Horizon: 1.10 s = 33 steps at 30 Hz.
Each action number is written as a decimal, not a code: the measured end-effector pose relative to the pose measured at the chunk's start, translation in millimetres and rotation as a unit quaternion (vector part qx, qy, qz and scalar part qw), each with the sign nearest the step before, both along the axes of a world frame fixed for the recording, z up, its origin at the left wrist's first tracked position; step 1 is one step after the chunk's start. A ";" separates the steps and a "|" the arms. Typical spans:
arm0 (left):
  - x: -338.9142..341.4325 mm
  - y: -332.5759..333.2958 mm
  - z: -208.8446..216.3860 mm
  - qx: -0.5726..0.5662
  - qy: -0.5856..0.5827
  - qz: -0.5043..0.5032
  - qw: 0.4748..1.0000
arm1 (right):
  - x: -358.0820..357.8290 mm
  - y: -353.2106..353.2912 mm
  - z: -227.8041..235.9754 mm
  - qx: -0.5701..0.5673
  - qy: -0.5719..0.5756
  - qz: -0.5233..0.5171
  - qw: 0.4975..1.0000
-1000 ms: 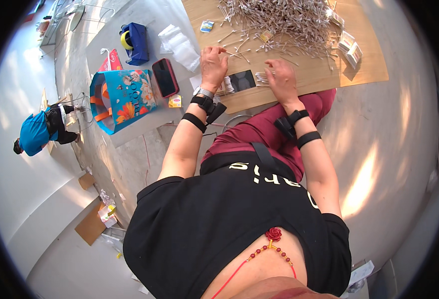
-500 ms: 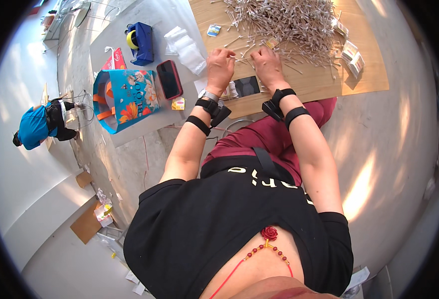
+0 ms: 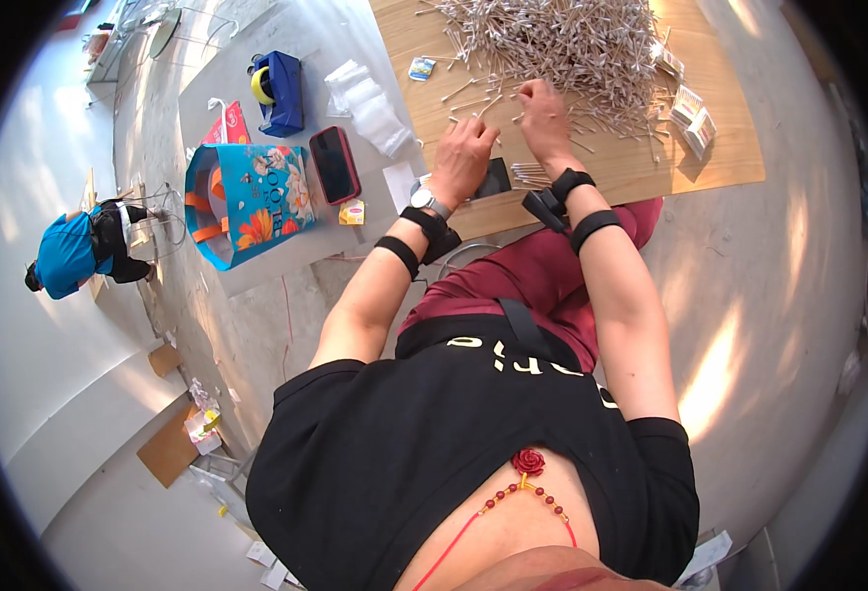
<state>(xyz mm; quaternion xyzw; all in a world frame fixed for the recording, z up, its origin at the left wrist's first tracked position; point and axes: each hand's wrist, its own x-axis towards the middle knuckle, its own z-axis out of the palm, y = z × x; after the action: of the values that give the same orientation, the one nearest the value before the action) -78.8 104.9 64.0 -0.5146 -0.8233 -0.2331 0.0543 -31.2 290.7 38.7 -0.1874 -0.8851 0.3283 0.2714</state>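
Observation:
A large heap of cotton swabs (image 3: 577,49) covers the far part of a wooden board. My right hand (image 3: 546,120) is at the heap's near edge, its fingers pinched, with a swab's white tip showing beside them. Nearer and to the left, my left hand (image 3: 464,158) is curled palm down over the board; what its fingers hold, if anything, is hidden. Partly under my left hand lies a flat dark rectangular piece (image 3: 496,178). A small row of swabs (image 3: 530,175) lies between that piece and my right wrist.
Packed swab boxes (image 3: 693,122) stand right of the heap. Left of the board are clear plastic bags (image 3: 367,106), a phone (image 3: 335,164), a blue tape dispenser (image 3: 279,94), a floral blue bag (image 3: 252,202) and a small yellow box (image 3: 352,212). A person in blue (image 3: 74,251) is farther left.
My left hand has moved nearer and right, over the dark piece. My right hand has shifted slightly farther and right, and a row of swabs now shows beside my right wrist.

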 end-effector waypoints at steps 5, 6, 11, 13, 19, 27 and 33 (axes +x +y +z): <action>-30.8 11.7 10.6 -0.136 0.105 -0.120 0.978 | 43.7 18.1 14.2 0.002 -0.032 0.029 0.999; -37.1 14.5 10.9 -0.146 0.110 -0.143 0.973 | 54.6 21.7 15.4 0.037 -0.045 0.055 0.997; -59.1 25.9 8.3 -0.176 0.135 -0.212 0.952 | 88.4 19.6 18.3 0.151 -0.121 0.123 0.973; -66.7 31.6 5.5 -0.173 0.121 -0.213 0.954 | 92.2 17.0 11.4 0.167 -0.111 0.126 0.972; -78.0 30.5 -5.7 0.152 -0.191 -0.008 0.970 | 97.4 10.2 1.3 0.151 -0.092 0.113 0.978; -77.1 30.5 -11.5 0.321 -0.421 0.119 0.840 | 89.9 31.8 0.7 0.117 -0.065 -0.029 0.991; -22.1 39.7 9.3 0.101 -0.200 -0.048 0.973 | 77.2 34.0 3.2 0.156 -0.076 -0.002 0.985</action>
<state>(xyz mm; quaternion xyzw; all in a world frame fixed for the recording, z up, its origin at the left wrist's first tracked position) -100.9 144.5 73.3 -0.4884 -0.7640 -0.4157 -0.0706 45.9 324.7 41.9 -0.1689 -0.9433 0.1705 0.2294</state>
